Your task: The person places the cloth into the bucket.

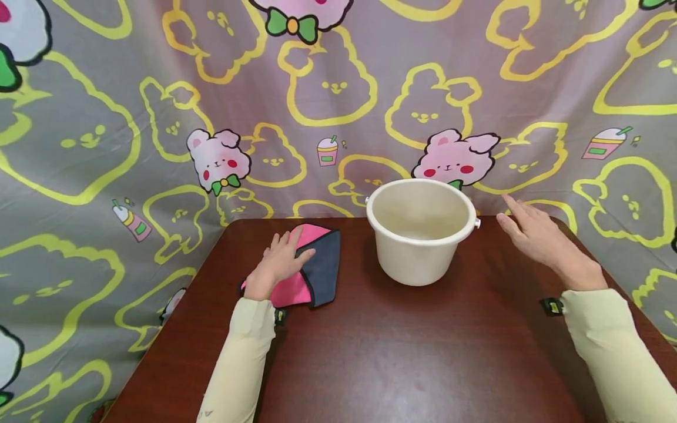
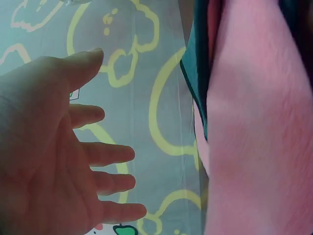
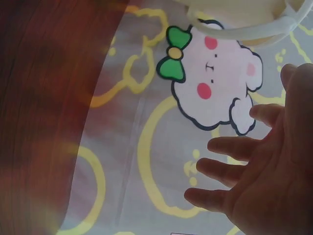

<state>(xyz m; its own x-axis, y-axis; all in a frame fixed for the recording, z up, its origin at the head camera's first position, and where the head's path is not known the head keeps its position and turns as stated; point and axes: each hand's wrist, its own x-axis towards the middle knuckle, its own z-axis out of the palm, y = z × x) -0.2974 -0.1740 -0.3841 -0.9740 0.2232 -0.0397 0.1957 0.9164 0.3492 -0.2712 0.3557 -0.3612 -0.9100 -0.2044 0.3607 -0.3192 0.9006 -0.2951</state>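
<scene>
A folded pink and dark grey cloth [image 1: 322,267] with dark edging lies on the left part of the table. My left hand [image 1: 279,261] hovers over it with fingers spread, and in the left wrist view the fleecy pink cloth [image 2: 259,122] stands apart from the fingertips [image 2: 124,210]. Toward the back of the table is a cream bucket [image 1: 415,261], upright, its visible inside bare. To the right of the bucket my right hand [image 1: 539,235] is held in the air, fingers extended, nothing in it. The bucket's rim [image 3: 244,32] shows at the top of the right wrist view.
The dark brown wooden table [image 1: 402,352] meets a hanging grey curtain [image 1: 338,147] with cartoon animals along its back and sides. Small silver knobs [image 1: 478,224] stick out from the bucket's sides. Dark straps with small devices [image 1: 552,306] sit at both wrists.
</scene>
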